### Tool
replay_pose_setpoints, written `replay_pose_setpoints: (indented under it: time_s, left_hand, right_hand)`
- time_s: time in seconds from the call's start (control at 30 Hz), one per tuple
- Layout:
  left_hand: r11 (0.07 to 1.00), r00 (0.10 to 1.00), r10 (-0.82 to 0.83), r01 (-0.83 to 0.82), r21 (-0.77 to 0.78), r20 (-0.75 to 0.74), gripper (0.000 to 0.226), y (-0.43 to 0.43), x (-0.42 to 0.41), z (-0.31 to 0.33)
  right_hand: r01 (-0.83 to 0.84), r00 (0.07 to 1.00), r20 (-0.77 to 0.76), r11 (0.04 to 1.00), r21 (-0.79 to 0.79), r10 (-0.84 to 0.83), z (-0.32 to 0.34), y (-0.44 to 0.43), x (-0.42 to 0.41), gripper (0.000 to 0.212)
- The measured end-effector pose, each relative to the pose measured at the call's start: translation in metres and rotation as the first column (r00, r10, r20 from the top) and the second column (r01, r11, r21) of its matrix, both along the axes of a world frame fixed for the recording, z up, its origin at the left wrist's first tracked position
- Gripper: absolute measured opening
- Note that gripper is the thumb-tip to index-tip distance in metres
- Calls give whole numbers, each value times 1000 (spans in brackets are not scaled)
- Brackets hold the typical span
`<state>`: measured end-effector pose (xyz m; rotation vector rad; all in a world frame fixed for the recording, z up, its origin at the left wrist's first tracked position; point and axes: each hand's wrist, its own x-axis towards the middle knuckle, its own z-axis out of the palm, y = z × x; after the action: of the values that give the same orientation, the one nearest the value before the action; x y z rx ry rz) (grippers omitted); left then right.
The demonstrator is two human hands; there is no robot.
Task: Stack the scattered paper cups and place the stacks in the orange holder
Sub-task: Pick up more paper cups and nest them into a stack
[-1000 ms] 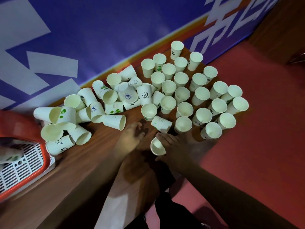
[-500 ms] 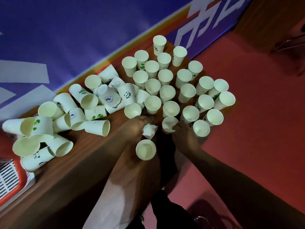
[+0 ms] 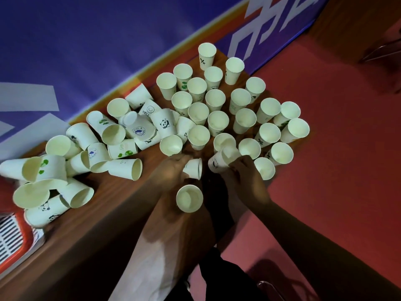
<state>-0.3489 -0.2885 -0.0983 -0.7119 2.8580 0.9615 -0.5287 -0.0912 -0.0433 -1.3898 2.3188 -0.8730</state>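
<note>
While the left hand (image 3: 171, 171) curls around a paper cup (image 3: 192, 168) lying on its side, mouth pointing right, the right hand (image 3: 242, 175) grips a tilted cup (image 3: 222, 159), mouth up. Both forearms reach over the tabletop (image 3: 112, 198); the orange holder (image 3: 29, 240) sits far left.

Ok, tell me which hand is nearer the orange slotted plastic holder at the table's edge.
Left. The left hand lies right of the orange holder, past the tipped paper cups; the right hand sits even farther right.
</note>
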Motion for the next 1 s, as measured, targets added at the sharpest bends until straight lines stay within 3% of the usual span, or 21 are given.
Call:
replay_pose_setpoints:
  time_s: [0.07,0.17,0.27,0.43,0.53,0.57,0.67,0.8,0.9,0.97,1.0]
  left_hand:
    - [994,994,100,-97,57,-45,63,2,4,8]
    - [951,955,281,-264,162,-96,60,4,22,19]
    - [827,869,491,-444,345,-60,57,8,47,29]
    - [529,605,790,-593,607,-99,52,25,77,52]
    - [419,517,850,-543,728,-103,47,41,92,59]
    - [393,499,860,-511,764,-109,46,47,96,62]
    - [391,494,860,-476,788,-128,53,61,110,64]
    - [374,480,870,-489,788,-115,57,80,122,75]
    - [385,498,860,-488,783,-113,60,96,128,81]
    - [407,538,836,-482,776,-105,64,103,128,83]
    - [431,568,816,-473,768,-107,67,106,126,83]
  right_hand:
    - [34,997,67,996,-76,-29,19,4,3,19]
    - [127,981,165,982,-141,-103,34,4,12,14]
    - [209,933,326,966,-149,-152,42,0,24,35]
    - [-64,991,107,983,-172,83,58,6,58,2]
    - [-86,944,307,988,-132,123,42,8,77,8]
    - [-105,943,306,990,-96,130,33,8,80,14]
    - [-185,982,29,982,36,184,11,6,86,38]
    - [-321,942,-15,914,248,335,11,1,93,77]
    - [-322,947,104,878,355,305,9,2,100,92]
    - [-186,950,292,956,227,115,10,4,103,79]
    - [-99,903,428,984,148,27,15,4,104,68]
